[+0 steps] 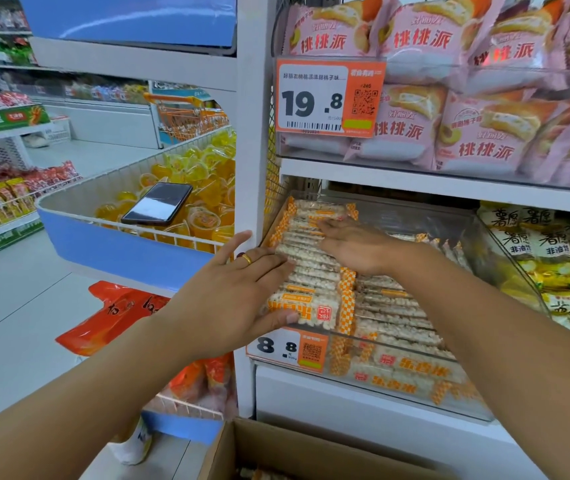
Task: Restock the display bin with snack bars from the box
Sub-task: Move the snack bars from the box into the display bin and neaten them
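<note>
Cardboard box [311,448] sits just below the display bin [415,382]. At the bin's left end, left hand [238,299] and right hand [356,247], fingers straight, squeeze a row of snack bars [311,261] between them, probably to seat it snugly.

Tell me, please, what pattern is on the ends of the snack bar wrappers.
An orange-and-white check on the wrapper ends, seen best in the head view.

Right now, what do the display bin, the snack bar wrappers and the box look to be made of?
Display bin: clear rigid plastic, glossy; bars show through its wall. Snack bar wrappers: thin transparent film, probably plastic, with printed orange checked ends; puffed grains show through. Box: brown cardboard, matte, raw cut edge.
</note>
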